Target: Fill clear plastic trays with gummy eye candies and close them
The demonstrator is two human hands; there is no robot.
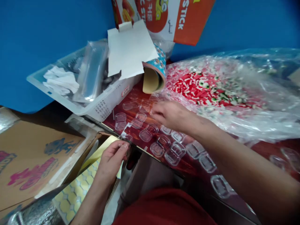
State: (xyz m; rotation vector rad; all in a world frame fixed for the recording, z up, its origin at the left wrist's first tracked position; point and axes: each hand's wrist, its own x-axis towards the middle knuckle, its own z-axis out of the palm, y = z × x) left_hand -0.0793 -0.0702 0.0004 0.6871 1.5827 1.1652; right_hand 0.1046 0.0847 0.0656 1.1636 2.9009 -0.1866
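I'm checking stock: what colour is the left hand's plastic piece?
The plastic piece is clear; head view.

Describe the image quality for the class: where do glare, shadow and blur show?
Head view: white glare streaks the clear plastic bag, and small highlights trace the clear plastic pieces; head view: deep shadow lies below the near edge of the table; head view: the right hand looks soft, though whether from motion or focus I cannot tell.

basket: blocks left end of worktop
plastic bag: bulges across back right
clear trays: low, passable from above
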